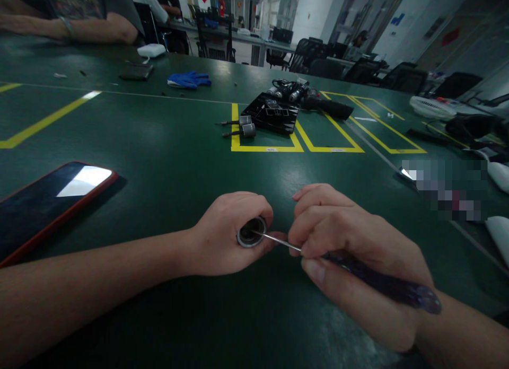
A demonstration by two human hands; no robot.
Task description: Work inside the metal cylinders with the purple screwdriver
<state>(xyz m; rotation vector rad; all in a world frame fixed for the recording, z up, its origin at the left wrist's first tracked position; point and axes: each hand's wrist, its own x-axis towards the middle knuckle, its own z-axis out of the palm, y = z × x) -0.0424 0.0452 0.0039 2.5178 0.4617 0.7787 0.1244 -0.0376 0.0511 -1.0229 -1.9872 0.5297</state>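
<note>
My left hand [226,234] is wrapped round a hollow cylindrical part [239,240] with a metal rim, its open end facing right towards me. The rest of that part is hidden in my palm. In my right hand [358,247] is a screwdriver [382,285] with a dark, see-through purplish handle, gripped between thumb and fingers. Its thin metal shaft points left and its tip reaches into the opening of the part. Whether the tip touches anything inside, I cannot tell.
A phone [40,204] in a red case lies at left. Further off are a blue glove [189,80], two small motor-like parts [244,130], a black panel [274,114] and bundled cables [292,89]. Yellow tape marks the green table [159,162]. Another person's arm [91,31] rests across the far left.
</note>
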